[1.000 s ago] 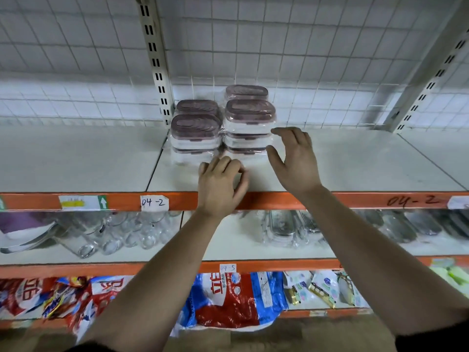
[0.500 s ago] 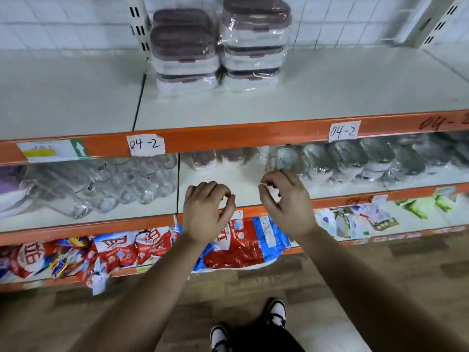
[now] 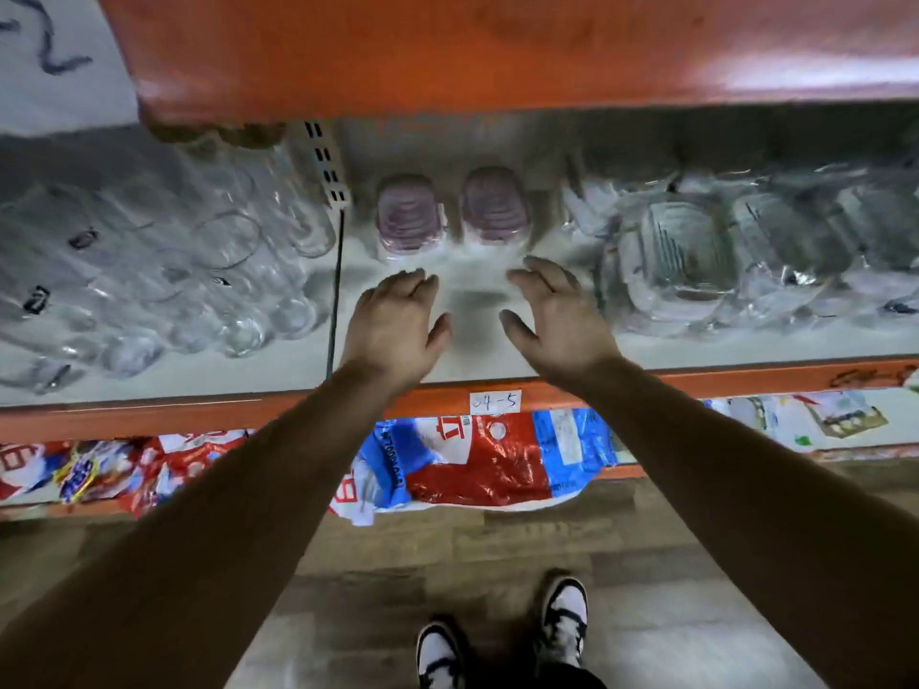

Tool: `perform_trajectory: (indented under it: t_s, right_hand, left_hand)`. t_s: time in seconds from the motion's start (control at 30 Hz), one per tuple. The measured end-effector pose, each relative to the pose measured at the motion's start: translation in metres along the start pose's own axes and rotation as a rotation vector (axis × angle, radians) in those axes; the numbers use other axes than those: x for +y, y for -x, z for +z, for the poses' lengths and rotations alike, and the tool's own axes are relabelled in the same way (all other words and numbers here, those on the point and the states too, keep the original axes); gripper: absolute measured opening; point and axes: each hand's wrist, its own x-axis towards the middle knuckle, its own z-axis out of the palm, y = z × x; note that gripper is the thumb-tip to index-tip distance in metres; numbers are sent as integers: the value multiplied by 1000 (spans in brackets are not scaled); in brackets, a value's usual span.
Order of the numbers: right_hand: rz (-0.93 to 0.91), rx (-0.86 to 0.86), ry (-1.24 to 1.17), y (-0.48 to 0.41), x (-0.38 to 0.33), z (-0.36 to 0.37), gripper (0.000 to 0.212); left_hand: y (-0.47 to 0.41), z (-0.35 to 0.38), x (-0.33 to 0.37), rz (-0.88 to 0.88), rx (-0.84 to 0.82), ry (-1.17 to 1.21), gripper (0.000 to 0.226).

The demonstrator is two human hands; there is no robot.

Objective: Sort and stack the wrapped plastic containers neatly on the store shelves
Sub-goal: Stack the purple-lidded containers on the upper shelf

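- Head view, blurred by motion: two purple-lidded wrapped containers (image 3: 408, 218) sit side by side at the back of the middle shelf (image 3: 696, 350), just beyond the fingertips of both grips. Their far ends are lost in shadow.
- The left grip (image 3: 398, 325) and right grip (image 3: 552, 320) are both wide, palms down, holding nothing. Whether they touch the shelf cannot be told.
- An orange beam (image 3: 497, 47) fills the top and cuts off everything above.
- Clear glasses (image 3: 199, 271) lie left of the left grip, and film-wrapped clear dishes (image 3: 686, 256) lie right of the right grip.
- Below the wrists are a hard-to-read label (image 3: 495, 401), red and blue bags (image 3: 487, 460) and shoes (image 3: 564, 619).
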Motion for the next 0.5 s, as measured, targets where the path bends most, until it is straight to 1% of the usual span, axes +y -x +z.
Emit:
perform_trajectory:
  t_s: [0.03,0.1,0.2,0.27,0.33,0.4,0.47,0.5]
  right_hand:
    - [-2,-27,36,-15,4,2,53]
    - [10,-61,82,-47,9,5,59]
    - [76,-163,147,-94,15,10,68]
    - [110,-257,196,-115,22,18,71]
    - [134,-305,182,-119,26,24,70]
    - [157,-228,83,-106,24,28,66]
    - [172,-86,58,-85,16,29,61]
    - [173,-52,91,-76,11,29,61]
  left_hand:
    - [-14,4,-3,-28,-50,-41,60]
    - [-38,11,-11,-81,-96,-87,69]
    - [-70,16,-25,-163,-160,-115,79]
    - [-85,14,-28,-193,-225,-158,87]
    - [-93,14,-32,-202,-286,-170,91]
    - [-86,20,-34,-196,-285,-128,92]
    - [-69,30,-36,-198,-176,-37,89]
    - [-59,32,-35,-200,-111,-1,86]
